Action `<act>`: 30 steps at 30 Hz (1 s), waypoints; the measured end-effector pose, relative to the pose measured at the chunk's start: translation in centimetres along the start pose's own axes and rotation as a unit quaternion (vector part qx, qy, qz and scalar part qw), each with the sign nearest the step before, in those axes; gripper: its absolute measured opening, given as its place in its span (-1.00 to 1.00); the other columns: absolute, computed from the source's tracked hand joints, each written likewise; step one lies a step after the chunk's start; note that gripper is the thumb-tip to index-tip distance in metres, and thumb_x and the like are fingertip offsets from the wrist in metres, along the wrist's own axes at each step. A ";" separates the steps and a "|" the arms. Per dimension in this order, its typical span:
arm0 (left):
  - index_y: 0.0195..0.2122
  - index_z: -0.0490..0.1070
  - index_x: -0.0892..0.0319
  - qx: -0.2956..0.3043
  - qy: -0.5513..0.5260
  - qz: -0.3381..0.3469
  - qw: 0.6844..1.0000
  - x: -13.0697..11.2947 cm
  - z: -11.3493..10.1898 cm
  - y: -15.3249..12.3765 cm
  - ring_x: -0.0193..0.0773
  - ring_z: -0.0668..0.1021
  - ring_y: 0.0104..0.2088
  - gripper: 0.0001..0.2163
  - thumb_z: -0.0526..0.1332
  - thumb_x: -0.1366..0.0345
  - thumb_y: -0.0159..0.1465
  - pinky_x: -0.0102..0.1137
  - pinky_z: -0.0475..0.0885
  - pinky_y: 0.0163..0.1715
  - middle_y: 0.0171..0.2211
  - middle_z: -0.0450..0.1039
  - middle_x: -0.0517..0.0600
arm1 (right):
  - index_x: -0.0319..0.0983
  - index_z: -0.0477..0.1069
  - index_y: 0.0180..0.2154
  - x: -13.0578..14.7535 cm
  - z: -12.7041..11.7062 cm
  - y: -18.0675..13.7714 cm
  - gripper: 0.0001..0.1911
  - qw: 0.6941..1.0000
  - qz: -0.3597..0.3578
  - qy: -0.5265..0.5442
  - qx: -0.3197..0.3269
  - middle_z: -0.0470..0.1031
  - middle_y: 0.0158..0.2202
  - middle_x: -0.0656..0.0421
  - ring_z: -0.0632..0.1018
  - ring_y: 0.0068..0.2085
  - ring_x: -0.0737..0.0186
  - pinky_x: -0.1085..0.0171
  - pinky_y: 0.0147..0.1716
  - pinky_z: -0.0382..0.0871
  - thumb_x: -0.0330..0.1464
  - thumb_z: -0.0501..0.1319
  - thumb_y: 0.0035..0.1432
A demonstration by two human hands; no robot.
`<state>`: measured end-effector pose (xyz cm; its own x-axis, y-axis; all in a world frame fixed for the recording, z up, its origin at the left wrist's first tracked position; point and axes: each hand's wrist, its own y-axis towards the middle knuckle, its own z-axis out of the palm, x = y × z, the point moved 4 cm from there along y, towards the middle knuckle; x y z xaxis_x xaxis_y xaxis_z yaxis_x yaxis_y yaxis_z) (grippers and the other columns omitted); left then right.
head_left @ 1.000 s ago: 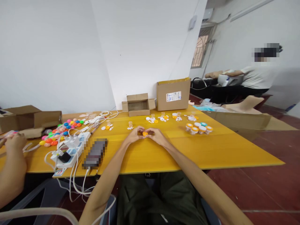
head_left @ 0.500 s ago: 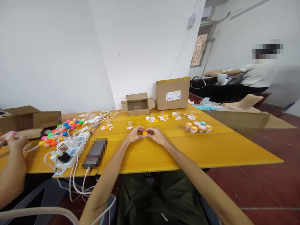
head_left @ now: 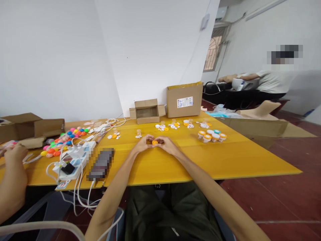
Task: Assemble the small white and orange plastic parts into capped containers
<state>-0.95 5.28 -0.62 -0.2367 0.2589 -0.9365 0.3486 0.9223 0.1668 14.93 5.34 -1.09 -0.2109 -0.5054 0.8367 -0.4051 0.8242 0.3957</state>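
My left hand [head_left: 142,144] and my right hand [head_left: 167,144] meet over the middle of the yellow table [head_left: 225,160]. Both pinch one small orange cap [head_left: 154,142] between their fingertips; what lies under the cap is hidden by my fingers. Just beyond my hands stands a tiny clear cup [head_left: 138,132] among white bits. Further back lie scattered white and orange caps [head_left: 173,126]. To the right stands a cluster of small capped jars [head_left: 212,136] with orange, white and teal lids.
Two cardboard boxes [head_left: 147,111] [head_left: 185,99] stand at the table's far edge. A power strip with cables [head_left: 75,160] and a dark device [head_left: 101,164] lie left. Coloured balls [head_left: 65,140] lie far left, near another person's hand [head_left: 15,152]. A person stands at the back right.
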 end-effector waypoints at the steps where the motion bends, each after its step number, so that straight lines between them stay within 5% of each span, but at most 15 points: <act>1: -0.19 0.44 0.15 0.000 0.000 0.000 1.000 -0.1 0.0 0.0 -0.19 0.51 -0.08 -0.58 0.45 0.43 -0.10 -0.28 0.33 0.01 -0.23 0.52 -0.03 | -0.19 0.56 -0.32 0.0 0.0 0.0 -0.79 1.000 -0.002 -0.004 0.000 0.61 -0.29 0.15 0.59 -0.28 0.15 0.20 -0.21 0.47 -0.26 0.38 -0.06; 30: -0.21 0.47 0.15 -0.006 0.012 -0.002 1.000 -0.5 -0.2 -0.1 -0.14 0.52 -0.07 -0.60 0.45 0.43 -0.12 -0.25 0.34 0.02 -0.22 0.54 -0.01 | -0.16 0.58 -0.28 -0.1 -0.1 0.0 -0.80 1.000 -0.013 -0.017 0.008 0.59 -0.28 0.16 0.58 -0.27 0.16 0.18 -0.17 0.49 -0.28 0.36 -0.02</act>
<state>-1.02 5.07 -0.10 -0.2596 0.2617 -0.9296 0.3375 0.9265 0.1666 15.03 5.43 -1.17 -0.2299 -0.5345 0.8133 -0.4249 0.8070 0.4102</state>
